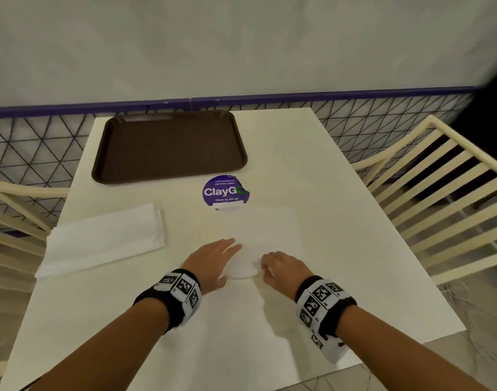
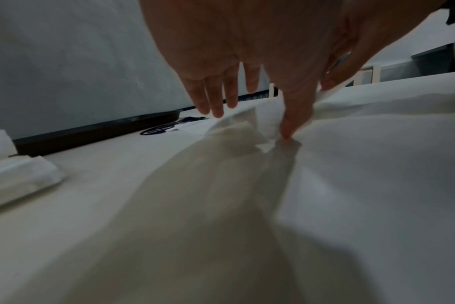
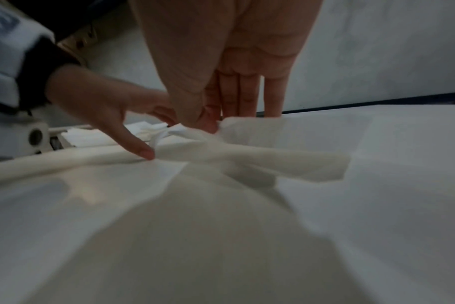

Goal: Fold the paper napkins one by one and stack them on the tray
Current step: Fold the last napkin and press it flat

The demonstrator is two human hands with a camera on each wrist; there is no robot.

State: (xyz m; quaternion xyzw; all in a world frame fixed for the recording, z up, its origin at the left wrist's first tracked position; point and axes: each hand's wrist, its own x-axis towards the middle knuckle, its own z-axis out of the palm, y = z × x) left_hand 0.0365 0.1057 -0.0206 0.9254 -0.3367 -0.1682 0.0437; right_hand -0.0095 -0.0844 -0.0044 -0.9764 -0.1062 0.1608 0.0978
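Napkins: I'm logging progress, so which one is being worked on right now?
The spread-out napkin in front of the person: the right hand pinches its lifted near edge and the left hand presses on it. The napkin stack lies untouched, left.

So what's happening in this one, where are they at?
A person is starting to fold a paper napkin spread flat on the white table. The right hand pinches the napkin's near edge and lifts it; the left hand, fingers fairly straight, touches the napkin beside it. A stack of napkins waits to the left. The brown tray at the far end holds no napkins yet, so this looks like the first one.
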